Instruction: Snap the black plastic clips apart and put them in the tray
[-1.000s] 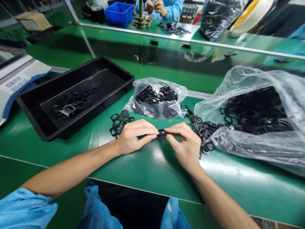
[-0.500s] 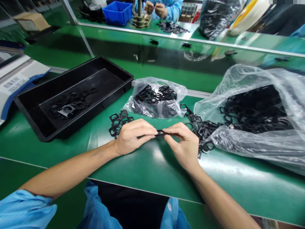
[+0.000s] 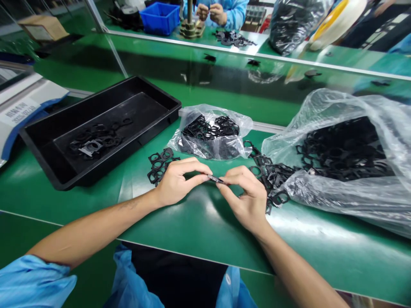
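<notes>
A small flat black part [image 3: 215, 179] is pinched at its two ends between my hands, seen nearly edge-on above the green table. My left hand [image 3: 180, 180] grips its left end with thumb and fingertips. On the other end, the thumb and fingers of my right hand [image 3: 246, 194] are closed. Behind my left hand lies a small group of black ring-shaped parts [image 3: 157, 164]. Beside my right hand a loose heap of similar black parts [image 3: 272, 173] spreads out from a large clear plastic bag [image 3: 334, 192].
A black tray [image 3: 154, 124] holding several ring parts stands at the left. A smaller clear bag [image 3: 221, 147] of parts sits at the centre back. Beyond a metal-edged divider are a blue bin [image 3: 159, 19], a black bag [image 3: 293, 25] and another person's hands [image 3: 212, 13].
The black part has tilted between my fingers, its right end now lower and more of its face showing. My left fingers have bent more. Both hands stay in nearly the same place.
</notes>
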